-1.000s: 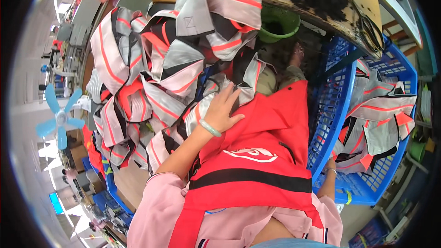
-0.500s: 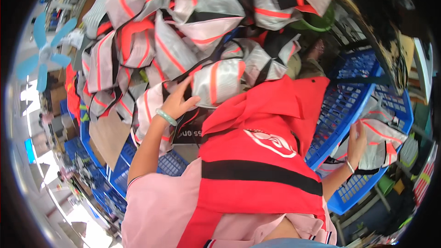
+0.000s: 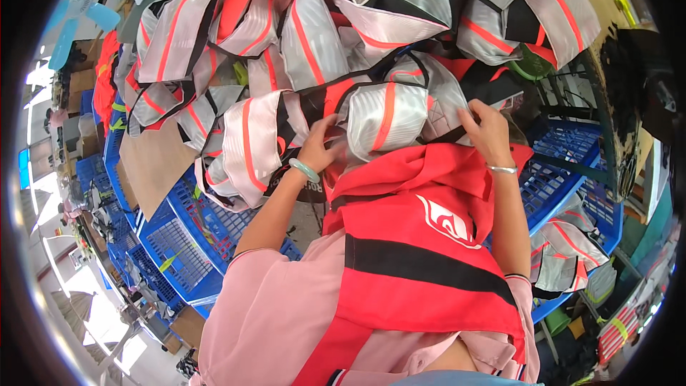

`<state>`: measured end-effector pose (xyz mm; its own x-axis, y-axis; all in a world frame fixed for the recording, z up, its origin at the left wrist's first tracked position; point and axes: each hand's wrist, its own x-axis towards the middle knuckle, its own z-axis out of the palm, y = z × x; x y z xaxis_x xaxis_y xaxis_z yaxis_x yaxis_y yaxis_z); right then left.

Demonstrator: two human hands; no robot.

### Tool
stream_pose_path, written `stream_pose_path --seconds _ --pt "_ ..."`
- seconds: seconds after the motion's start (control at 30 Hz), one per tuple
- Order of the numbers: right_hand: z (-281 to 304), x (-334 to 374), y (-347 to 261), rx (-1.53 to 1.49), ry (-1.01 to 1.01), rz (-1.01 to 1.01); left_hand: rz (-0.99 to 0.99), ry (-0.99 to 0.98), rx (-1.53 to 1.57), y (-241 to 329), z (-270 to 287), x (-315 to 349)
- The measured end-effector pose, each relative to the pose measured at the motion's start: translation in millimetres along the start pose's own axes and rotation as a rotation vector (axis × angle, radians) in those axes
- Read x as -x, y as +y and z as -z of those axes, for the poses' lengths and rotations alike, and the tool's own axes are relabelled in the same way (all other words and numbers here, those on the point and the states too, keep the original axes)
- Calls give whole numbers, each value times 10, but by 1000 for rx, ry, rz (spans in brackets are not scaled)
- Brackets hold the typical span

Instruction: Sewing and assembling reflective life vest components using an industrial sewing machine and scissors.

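Note:
My left hand [image 3: 323,144] and my right hand [image 3: 488,129] both grip a folded vest [image 3: 389,114] of silver reflective fabric with an orange stripe and black binding. It lies at the near edge of a big heap of such vests [image 3: 300,36]. The left hand pinches its left edge, the right hand its right edge. A pale green bangle sits on my left wrist, a thin silver one on my right. A red apron with a black band [image 3: 421,243] covers my chest just below the hands.
Blue plastic crates [image 3: 186,236] stand at lower left, another blue crate [image 3: 564,164] at right holds more folded vests [image 3: 568,250]. A brown cardboard sheet [image 3: 153,161] lies at left. A blue fan [image 3: 78,11] is at upper left, a dark worn table edge [image 3: 618,100] at right.
My right hand came up from the right-hand crate onto the vest. My left hand shifted right to the same vest. The view tilted further toward the heap.

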<state>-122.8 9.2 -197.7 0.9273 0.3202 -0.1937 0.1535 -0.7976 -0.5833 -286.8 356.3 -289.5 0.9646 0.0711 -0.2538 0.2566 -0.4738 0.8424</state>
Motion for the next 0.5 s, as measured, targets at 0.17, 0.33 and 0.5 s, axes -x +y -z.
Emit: stream_pose_path --seconds 0.17,0.33,0.5 --pt "122 296 57 -784 206 -145 -15 286 -215 -527 -524 -441" --pt "714 467 164 -1044 436 -198 -61 385 -137 -507 -874 -722" --pt "1109 851 469 -1324 622 -302 -199 309 -87 -141 -1099 -1111"
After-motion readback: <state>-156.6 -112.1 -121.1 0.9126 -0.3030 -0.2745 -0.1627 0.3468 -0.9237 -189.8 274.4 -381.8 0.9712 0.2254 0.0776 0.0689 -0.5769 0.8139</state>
